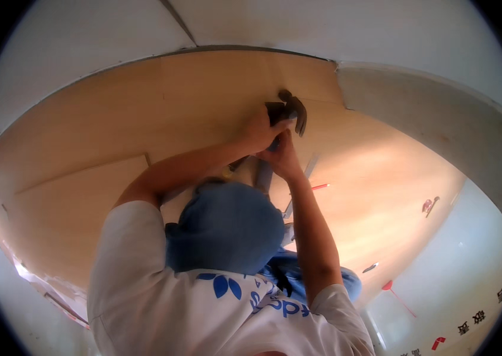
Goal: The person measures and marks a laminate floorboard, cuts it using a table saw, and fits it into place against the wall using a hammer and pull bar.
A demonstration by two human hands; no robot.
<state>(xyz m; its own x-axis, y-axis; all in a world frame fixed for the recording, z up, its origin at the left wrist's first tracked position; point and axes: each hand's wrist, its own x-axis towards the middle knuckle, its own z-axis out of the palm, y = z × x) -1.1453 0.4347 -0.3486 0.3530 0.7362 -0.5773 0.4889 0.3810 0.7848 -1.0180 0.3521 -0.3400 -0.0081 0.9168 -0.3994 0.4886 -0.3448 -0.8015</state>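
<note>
My left hand (258,129) is closed just beside a dark claw hammer (293,111), its thumb reaching across next to the hammer's head. The curved claw points down to the right. A dark block-like piece shows between that hand and the head; whether it belongs to the hammer I cannot tell. Close below, my right hand (282,155) is closed too, touching or nearly touching the left. A bit of dark blue shows between the hands, but what the right fingers grip is hidden. Both hands are held over a light wooden surface (215,98), above my bent, blue-clad knee (227,228).
A metal ruler or square (309,167) and a red pencil (321,186) lie right of my right forearm. Small tools (432,206) rest farther right, with a small dark object (371,267) nearer. At left lies a thin wooden board (93,181). Pale walls (108,35) border the wood.
</note>
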